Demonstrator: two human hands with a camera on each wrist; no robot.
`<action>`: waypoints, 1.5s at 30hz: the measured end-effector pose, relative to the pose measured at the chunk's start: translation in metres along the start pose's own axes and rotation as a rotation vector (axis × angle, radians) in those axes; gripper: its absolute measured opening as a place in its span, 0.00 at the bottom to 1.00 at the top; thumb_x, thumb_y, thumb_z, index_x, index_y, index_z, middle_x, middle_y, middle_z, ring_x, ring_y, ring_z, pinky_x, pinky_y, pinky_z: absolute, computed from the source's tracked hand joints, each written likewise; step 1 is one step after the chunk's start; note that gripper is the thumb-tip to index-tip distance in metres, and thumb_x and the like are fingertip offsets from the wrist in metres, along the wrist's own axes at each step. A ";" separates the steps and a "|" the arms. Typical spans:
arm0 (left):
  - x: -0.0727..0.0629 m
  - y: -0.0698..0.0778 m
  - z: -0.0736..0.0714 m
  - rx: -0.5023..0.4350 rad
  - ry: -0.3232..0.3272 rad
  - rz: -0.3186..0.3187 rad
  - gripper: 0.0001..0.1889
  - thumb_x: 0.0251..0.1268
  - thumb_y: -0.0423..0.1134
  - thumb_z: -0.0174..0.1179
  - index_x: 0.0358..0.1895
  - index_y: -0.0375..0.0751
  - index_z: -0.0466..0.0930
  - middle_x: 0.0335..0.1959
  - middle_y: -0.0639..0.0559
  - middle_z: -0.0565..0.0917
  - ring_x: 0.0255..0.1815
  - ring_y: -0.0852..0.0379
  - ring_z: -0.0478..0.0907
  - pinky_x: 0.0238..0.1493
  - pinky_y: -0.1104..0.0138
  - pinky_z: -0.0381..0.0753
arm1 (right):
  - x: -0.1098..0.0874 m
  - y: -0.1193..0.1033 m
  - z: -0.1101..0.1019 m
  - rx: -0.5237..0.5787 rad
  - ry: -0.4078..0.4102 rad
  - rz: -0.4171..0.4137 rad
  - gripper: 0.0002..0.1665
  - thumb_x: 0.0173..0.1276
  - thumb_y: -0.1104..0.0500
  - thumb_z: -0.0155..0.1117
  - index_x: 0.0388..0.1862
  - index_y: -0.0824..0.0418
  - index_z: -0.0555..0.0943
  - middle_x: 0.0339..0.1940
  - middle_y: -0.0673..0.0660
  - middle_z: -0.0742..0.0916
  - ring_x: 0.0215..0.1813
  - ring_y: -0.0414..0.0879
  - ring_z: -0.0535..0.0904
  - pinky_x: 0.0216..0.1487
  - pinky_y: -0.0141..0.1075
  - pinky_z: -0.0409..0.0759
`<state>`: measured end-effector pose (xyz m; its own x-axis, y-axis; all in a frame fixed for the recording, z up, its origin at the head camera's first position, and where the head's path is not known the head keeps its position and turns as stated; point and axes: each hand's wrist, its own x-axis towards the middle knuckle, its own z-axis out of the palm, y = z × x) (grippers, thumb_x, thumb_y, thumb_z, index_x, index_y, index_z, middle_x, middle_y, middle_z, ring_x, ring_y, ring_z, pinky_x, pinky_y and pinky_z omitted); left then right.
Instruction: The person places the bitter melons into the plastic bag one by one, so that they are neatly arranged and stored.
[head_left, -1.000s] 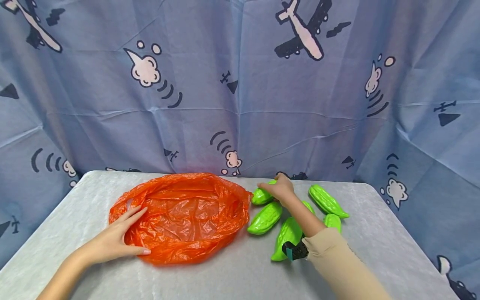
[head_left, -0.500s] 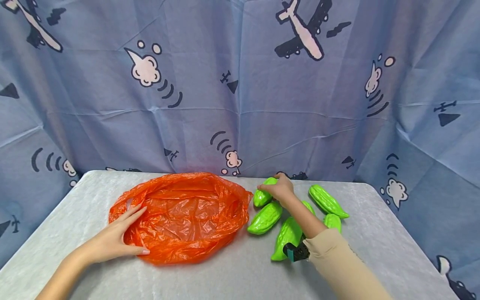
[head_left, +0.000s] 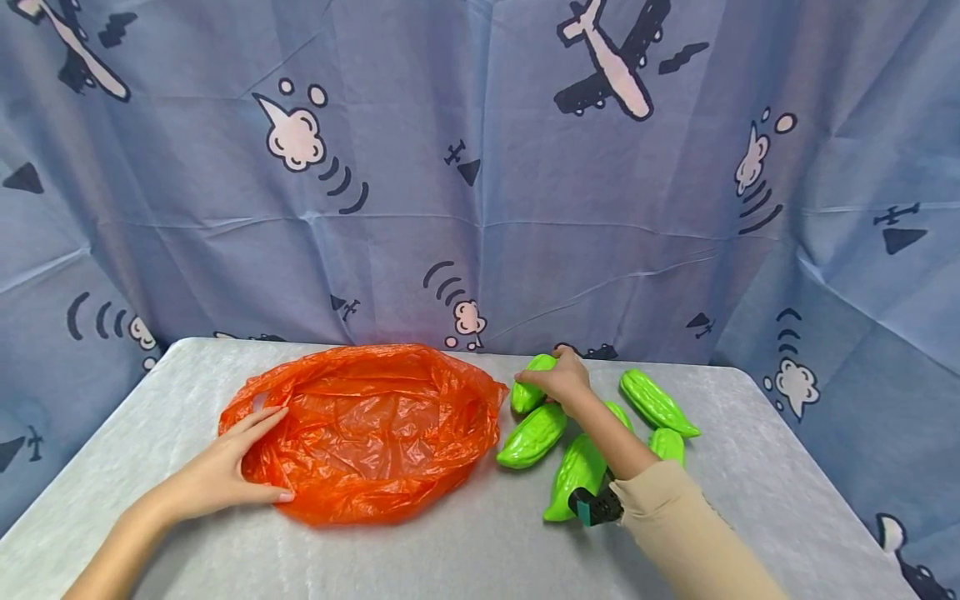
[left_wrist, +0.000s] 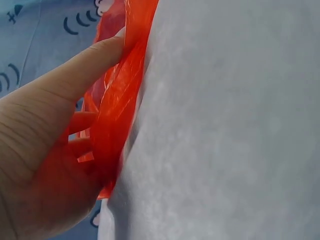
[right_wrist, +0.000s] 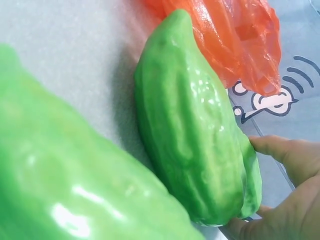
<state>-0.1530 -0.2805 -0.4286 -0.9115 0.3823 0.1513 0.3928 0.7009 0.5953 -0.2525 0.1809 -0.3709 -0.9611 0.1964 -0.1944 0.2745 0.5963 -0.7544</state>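
Note:
An orange-red plastic bag (head_left: 352,504) lies on the table with its wide mouth facing up. At its left rim rests my left hand (head_left: 213,479), thumb and fingers spread apart; the left wrist view shows the thumb (left_wrist: 95,60) against the film and other fingers seen through it. Near the table's back edge, my right hand (head_left: 562,381) grips a green bitter melon (head_left: 528,397) between thumb and fingers. In the right wrist view this held melon (right_wrist: 252,180) is mostly hidden behind another bitter melon (right_wrist: 185,125), which lies just in front of it.
More bitter melons lie around my right forearm: one below it (head_left: 576,475), one at the far right (head_left: 658,403), and others partly covered by the arm. The grey-white table (head_left: 420,558) ends at a blue patterned curtain (head_left: 390,275).
The bitter melon in my right hand has swung to a steeper angle, its near end shifting slightly right. My left hand has slid a little to the left along the bag's rim.

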 end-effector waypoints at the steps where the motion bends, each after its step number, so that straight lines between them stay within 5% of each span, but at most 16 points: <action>1: 0.000 -0.001 0.000 -0.007 0.003 -0.003 0.55 0.45 0.46 0.84 0.78 0.31 0.65 0.78 0.23 0.61 0.74 0.17 0.59 0.63 0.23 0.62 | 0.000 0.000 0.000 0.007 -0.005 0.003 0.55 0.64 0.56 0.79 0.80 0.74 0.58 0.74 0.74 0.72 0.46 0.56 0.78 0.35 0.35 0.82; 6: 0.000 -0.006 0.000 -0.023 0.027 0.004 0.53 0.43 0.45 0.85 0.75 0.31 0.70 0.77 0.25 0.64 0.73 0.22 0.59 0.63 0.25 0.62 | 0.001 0.002 -0.001 0.044 -0.025 0.027 0.54 0.64 0.58 0.79 0.80 0.72 0.59 0.72 0.73 0.73 0.44 0.53 0.77 0.35 0.35 0.81; 13: 0.001 -0.010 0.001 -0.039 0.040 0.026 0.49 0.42 0.43 0.85 0.71 0.30 0.74 0.75 0.31 0.68 0.73 0.24 0.59 0.62 0.27 0.61 | 0.001 0.002 0.000 0.097 -0.054 0.037 0.53 0.65 0.61 0.77 0.81 0.72 0.57 0.76 0.73 0.69 0.60 0.61 0.77 0.53 0.47 0.83; 20: 0.001 -0.012 0.001 -0.048 0.034 0.025 0.47 0.43 0.43 0.85 0.71 0.31 0.75 0.76 0.31 0.69 0.73 0.23 0.59 0.63 0.25 0.61 | 0.001 0.001 0.000 0.128 -0.053 0.054 0.53 0.66 0.62 0.76 0.82 0.71 0.57 0.77 0.73 0.68 0.60 0.61 0.77 0.52 0.47 0.85; 26: 0.002 -0.013 0.001 -0.050 0.027 0.026 0.47 0.44 0.43 0.84 0.71 0.31 0.75 0.76 0.31 0.68 0.72 0.24 0.60 0.62 0.27 0.61 | 0.003 0.001 0.000 0.144 -0.049 0.086 0.57 0.69 0.61 0.75 0.85 0.70 0.50 0.82 0.72 0.64 0.66 0.65 0.77 0.64 0.51 0.81; 34: 0.001 -0.013 0.001 -0.055 0.025 0.022 0.48 0.44 0.43 0.84 0.72 0.30 0.74 0.76 0.30 0.68 0.72 0.25 0.59 0.63 0.26 0.60 | -0.002 0.002 0.000 0.102 -0.067 0.044 0.54 0.67 0.62 0.76 0.83 0.72 0.56 0.80 0.74 0.66 0.65 0.65 0.77 0.57 0.48 0.85; 40: -0.001 -0.012 -0.001 -0.053 0.012 0.005 0.48 0.46 0.43 0.83 0.73 0.31 0.73 0.78 0.30 0.66 0.73 0.24 0.59 0.63 0.24 0.59 | -0.006 0.001 0.001 0.075 -0.088 0.020 0.54 0.62 0.65 0.80 0.81 0.73 0.59 0.74 0.76 0.71 0.47 0.57 0.82 0.46 0.41 0.85; 45: -0.001 -0.012 -0.001 -0.050 0.006 0.005 0.48 0.46 0.43 0.83 0.73 0.31 0.72 0.78 0.31 0.66 0.73 0.24 0.59 0.63 0.24 0.60 | -0.005 0.000 0.000 0.078 -0.071 0.016 0.49 0.64 0.65 0.78 0.79 0.73 0.64 0.82 0.72 0.64 0.43 0.54 0.81 0.49 0.43 0.83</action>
<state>-0.1572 -0.2903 -0.4351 -0.9106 0.3815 0.1592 0.3907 0.6683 0.6330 -0.2481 0.1802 -0.3697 -0.9573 0.1477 -0.2485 0.2887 0.5306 -0.7969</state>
